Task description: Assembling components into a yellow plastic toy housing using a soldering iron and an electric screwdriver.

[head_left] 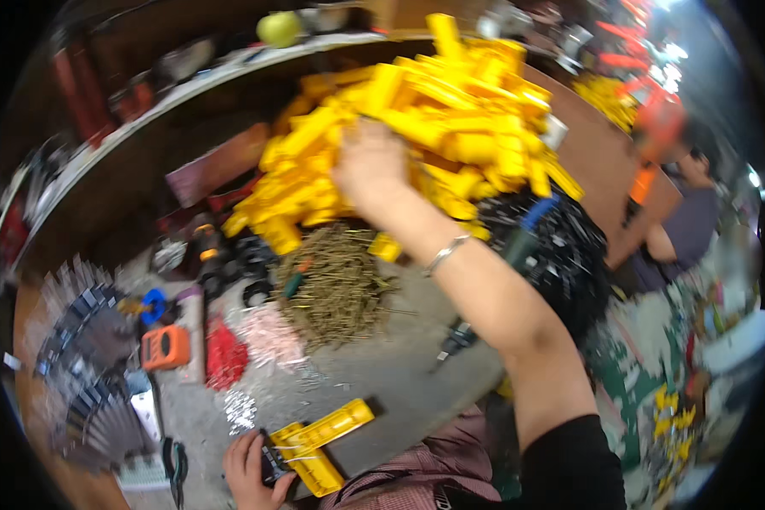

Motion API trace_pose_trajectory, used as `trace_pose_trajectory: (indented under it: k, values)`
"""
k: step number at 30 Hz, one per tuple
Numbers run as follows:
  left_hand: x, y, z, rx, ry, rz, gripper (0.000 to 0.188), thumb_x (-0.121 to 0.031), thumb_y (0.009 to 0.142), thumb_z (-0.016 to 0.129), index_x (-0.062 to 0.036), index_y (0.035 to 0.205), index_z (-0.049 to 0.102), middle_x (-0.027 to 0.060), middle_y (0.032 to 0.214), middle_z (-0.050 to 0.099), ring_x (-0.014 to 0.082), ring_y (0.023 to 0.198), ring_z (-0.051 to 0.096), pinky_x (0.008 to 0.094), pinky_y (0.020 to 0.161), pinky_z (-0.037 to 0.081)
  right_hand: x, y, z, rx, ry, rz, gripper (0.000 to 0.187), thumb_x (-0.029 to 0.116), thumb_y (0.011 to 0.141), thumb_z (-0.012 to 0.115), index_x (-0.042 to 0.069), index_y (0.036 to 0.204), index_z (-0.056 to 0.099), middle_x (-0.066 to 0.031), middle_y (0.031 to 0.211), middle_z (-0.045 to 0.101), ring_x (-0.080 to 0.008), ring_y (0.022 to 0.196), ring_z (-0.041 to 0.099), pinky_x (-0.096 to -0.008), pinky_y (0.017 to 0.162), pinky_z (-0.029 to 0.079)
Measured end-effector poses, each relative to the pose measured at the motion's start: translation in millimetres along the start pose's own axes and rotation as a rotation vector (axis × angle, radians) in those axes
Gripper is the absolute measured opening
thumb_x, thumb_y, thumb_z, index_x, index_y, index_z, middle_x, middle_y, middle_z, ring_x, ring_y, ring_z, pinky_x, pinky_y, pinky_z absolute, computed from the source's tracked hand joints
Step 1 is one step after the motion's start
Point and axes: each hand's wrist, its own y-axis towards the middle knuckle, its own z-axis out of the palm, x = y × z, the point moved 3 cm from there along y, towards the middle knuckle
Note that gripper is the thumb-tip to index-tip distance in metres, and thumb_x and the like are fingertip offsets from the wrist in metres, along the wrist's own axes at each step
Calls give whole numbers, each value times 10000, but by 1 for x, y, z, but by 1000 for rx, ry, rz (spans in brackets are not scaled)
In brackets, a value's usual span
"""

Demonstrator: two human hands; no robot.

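My right arm, with a silver bracelet (447, 253) at the wrist, stretches to the far side of the table. There my right hand (371, 166) touches a heap of yellow plastic parts (459, 119); its fingers are blurred and partly hidden among them. At the near edge my left hand (251, 472) is closed around a small black part (274, 459). Two yellow plastic shells (314, 467) lie against that part, one crossing the other at an angle, with thin pale wires over them.
Beside the heap are a pile of long screws (336, 289), a black plastic bag (561, 272) and an electric screwdriver (459, 338). Pink pieces (268, 336), red pieces (226, 355), an orange device (166, 348) and pliers (174, 467) lie leftward. Another person (684, 204) sits at right.
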Motion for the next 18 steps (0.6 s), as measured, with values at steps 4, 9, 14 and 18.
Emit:
trace_pose_trajectory:
  k: [4,9,14,18]
  values:
    - [0,-4,-1,18,44,-28,679,-306,774,736,-74,1366,498,192,1303,533,407,1186,486,486,1001,390,-3,-62,-47,-308,422,-245,370,189,775,710,44,1104,620,-157,1211,583,-306,1102,559,-415,898,485]
    - [-2,-6,-2,23,43,-32,672,-265,762,749,-72,1356,504,200,1287,533,406,1159,500,479,989,399,-131,-108,-112,-693,614,62,85,67,827,662,19,895,682,-120,865,687,-225,786,675,-302,707,520]
    - [1,-1,0,25,50,-9,666,-274,773,759,-62,1353,509,213,1276,535,408,1142,511,462,976,415,-391,-162,-36,-2,-47,696,254,141,849,592,11,1052,673,-239,1045,660,-391,1022,628,-449,896,498]
    - [10,-8,-8,-21,74,-51,668,-314,792,753,-72,1364,507,217,1293,532,405,1160,514,452,984,421,-401,-177,8,253,-12,728,349,212,776,715,77,1098,704,-209,1048,684,-332,1019,657,-392,906,494]
